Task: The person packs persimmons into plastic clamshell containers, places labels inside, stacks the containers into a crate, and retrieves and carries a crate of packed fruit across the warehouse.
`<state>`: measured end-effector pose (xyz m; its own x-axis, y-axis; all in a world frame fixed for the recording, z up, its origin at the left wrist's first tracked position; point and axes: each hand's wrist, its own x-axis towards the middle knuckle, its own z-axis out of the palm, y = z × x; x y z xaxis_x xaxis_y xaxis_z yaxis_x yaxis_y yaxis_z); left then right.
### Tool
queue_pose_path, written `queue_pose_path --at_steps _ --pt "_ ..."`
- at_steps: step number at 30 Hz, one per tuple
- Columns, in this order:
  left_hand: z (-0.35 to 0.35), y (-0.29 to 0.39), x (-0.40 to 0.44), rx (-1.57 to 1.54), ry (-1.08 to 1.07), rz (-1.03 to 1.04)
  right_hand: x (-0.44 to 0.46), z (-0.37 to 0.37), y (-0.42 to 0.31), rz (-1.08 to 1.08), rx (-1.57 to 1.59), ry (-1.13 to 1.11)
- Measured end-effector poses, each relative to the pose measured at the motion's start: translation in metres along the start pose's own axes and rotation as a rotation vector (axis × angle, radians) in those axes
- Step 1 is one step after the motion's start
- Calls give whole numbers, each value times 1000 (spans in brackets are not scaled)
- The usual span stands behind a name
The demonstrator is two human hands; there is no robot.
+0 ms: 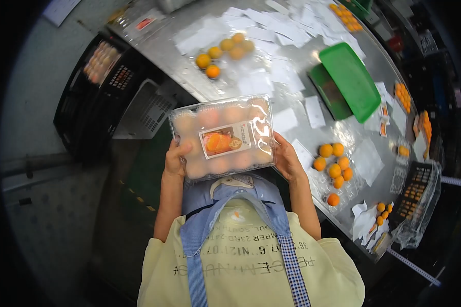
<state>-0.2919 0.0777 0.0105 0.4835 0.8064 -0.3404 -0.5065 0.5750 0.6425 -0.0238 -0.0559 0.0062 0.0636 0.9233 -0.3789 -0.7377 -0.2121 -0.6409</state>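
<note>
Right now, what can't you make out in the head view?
All head view:
Left hand: most fingers, hidden under the pack.
Right hand: fingertips, hidden behind the pack.
Label: fine print, too small and blurred.
Far green tub: cut off by the top edge.

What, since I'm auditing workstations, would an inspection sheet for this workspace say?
Surface: metal table, partly covered by loose white papers.
Job's things: clear pack of pale round items, a picture label on top; held off the table.
Clutter: scattered papers, several groups of oranges, a green container.
Hands: left hand and right hand hold opposite sides of the clear pack.
Cables: nothing seen.
Surroundings: black crate at the picture's left, another pack in it.
</note>
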Motion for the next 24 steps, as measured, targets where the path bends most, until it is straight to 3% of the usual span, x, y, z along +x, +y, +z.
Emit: queue_pose_path --at_steps 4,9,15,19,22,24 --pt "-60 46 -17 -79 -24 -5 57 70 33 49 -223 -48" --pt "-120 93 -45 -102 104 58 111 141 79 197 -411 -82" --pt "-181 104 -59 -184 256 196 156 190 105 253 -520 -187" --pt "-191 132 -50 -672 226 233 189 213 120 341 -298 -173" --pt "-202 128 -26 -493 286 449 225 239 133 403 -31 -173" --pt "-187 128 -3 -547 -43 396 253 253 143 407 54 -206"
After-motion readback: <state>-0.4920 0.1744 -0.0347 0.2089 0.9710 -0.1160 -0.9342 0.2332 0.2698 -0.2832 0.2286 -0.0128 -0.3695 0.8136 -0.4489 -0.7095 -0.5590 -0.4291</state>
